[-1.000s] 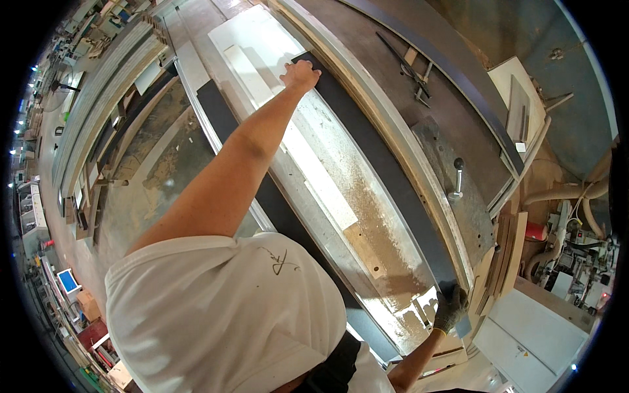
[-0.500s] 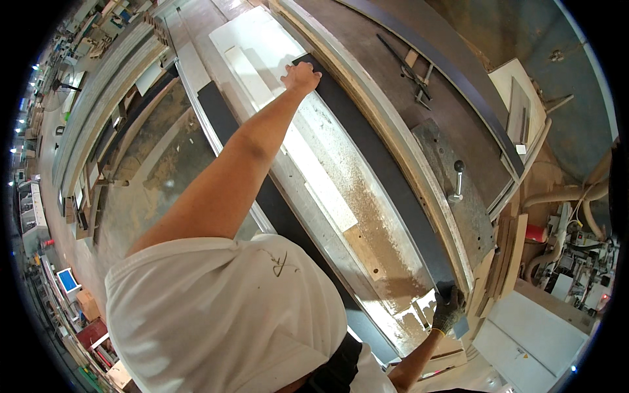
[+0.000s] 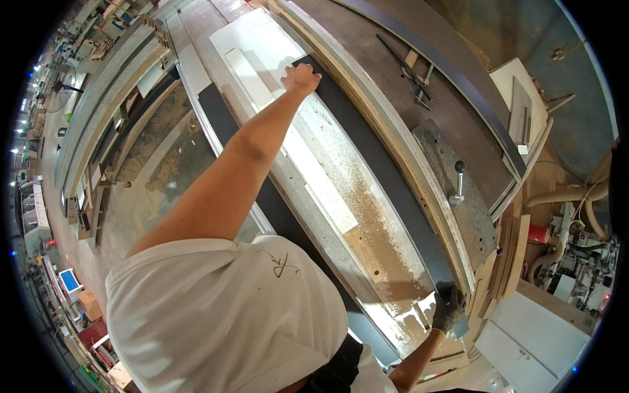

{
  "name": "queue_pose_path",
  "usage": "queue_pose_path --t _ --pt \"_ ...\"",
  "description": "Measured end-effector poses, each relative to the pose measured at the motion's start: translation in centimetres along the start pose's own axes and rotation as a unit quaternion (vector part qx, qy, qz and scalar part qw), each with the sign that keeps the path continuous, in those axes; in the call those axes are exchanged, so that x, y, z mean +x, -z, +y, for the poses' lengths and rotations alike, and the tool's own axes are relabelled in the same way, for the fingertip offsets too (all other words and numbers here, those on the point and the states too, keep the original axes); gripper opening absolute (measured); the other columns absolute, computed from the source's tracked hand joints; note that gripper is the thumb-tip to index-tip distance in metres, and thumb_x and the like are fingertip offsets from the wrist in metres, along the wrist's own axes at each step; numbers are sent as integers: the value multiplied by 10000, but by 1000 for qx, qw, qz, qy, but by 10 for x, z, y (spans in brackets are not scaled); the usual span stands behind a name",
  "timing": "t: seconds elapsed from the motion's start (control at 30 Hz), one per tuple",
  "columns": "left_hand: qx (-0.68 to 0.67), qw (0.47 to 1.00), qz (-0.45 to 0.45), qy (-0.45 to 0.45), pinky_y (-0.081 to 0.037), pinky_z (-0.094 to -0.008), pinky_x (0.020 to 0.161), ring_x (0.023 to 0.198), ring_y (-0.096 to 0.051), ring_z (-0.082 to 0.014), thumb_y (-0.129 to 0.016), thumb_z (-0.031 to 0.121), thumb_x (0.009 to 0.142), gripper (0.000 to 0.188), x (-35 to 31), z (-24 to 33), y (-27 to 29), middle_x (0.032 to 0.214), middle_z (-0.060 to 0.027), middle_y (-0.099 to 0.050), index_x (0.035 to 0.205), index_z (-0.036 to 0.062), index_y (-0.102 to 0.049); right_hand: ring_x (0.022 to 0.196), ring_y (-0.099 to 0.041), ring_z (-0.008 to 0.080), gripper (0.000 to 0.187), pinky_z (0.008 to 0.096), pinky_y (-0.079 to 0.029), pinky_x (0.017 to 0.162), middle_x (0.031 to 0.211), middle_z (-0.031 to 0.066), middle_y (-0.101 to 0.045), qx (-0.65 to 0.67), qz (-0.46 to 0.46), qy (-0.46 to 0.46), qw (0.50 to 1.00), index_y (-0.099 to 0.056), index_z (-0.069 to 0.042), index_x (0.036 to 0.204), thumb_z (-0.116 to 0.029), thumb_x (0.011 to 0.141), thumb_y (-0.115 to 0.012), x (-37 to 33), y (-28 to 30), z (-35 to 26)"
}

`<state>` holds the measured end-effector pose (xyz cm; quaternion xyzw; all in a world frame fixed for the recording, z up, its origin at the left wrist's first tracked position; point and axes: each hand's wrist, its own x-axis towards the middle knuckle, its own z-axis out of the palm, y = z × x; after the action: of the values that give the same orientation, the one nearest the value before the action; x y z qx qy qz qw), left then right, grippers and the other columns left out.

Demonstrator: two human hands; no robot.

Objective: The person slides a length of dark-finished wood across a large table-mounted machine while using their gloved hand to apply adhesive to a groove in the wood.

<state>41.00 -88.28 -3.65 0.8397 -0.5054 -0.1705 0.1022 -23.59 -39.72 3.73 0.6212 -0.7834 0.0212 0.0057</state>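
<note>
A long dark board strip point(image 3: 386, 160) lies flat along a wooden fence point(image 3: 357, 98). My bare left hand point(image 3: 302, 77) is at its far end, with fingers bent over the strip's inner edge. At the near end my right hand point(image 3: 448, 310), in a dark glove, is closed around the strip's end; part of its fingers is hidden. Beside the strip, a pale machine bed point(image 3: 341, 154) is dusted with brown sawdust point(image 3: 396, 262). A white strip point(image 3: 331, 203) and a wooden piece point(image 3: 365, 252) lie along this bed.
A second dark strip point(image 3: 219, 114) runs nearer my body, beside a metal rail. Beyond the fence are a clamp lever point(image 3: 458, 182), a black bar clamp point(image 3: 409, 75) and a curved dark panel edge point(image 3: 452, 75). Stacked boards point(image 3: 108, 85) stand left; a white cabinet point(image 3: 531, 337) stands lower right.
Both hands keep their places on the dark strip, and the strip has not visibly moved. The view has shifted very slightly.
</note>
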Motion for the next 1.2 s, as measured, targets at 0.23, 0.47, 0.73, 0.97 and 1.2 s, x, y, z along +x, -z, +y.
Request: queue_pose_path --t 0.23,0.47,0.73,0.97,1.2 --pt "-2 1000 3 -7 -452 -534 1074 1362 -488 -401 -680 444 916 418 -1 0 -1 1325 -107 -659 1262 210 -705 1139 -608 389 646 471 -498 980 1225 169 -671 18 -4 -24 1000 -710 -67 1222 -167 615 -907 1 1 -9" --pt "-4 1000 13 -11 -460 -532 1064 1339 -504 -402 -689 445 904 422 0 -1 -3 1306 -119 -665 1245 197 -713 1146 -609 385 642 466 -493 985 1240 186 -666 8 -7 -22 1000 -706 -48 1227 -193 634 -905 0 -3 -6" --pt "-1 1000 23 -16 -475 -524 1042 1290 -539 -380 -681 439 911 412 -1 -2 -4 1275 -123 -676 1233 186 -718 1133 -625 392 632 485 -516 960 1241 173 -687 17 -5 -29 999 -716 -94 1211 -258 633 -910 1 -13 -3" --pt "4 999 24 -23 -488 -511 1031 1274 -549 -390 -690 429 909 405 -1 -1 -3 1259 -133 -682 1221 173 -722 1127 -631 387 655 486 -514 950 1251 165 -685 11 -4 -20 1000 -710 -108 1229 -266 626 -913 0 -21 7" --pt "4 999 32 -37 -489 -478 1057 1287 -543 -447 -688 429 912 421 -3 -1 -2 1251 -161 -692 1228 153 -720 1143 -629 375 684 484 -514 949 1260 162 -681 15 -12 -20 1000 -705 -134 1260 -258 621 -915 -2 -26 12"
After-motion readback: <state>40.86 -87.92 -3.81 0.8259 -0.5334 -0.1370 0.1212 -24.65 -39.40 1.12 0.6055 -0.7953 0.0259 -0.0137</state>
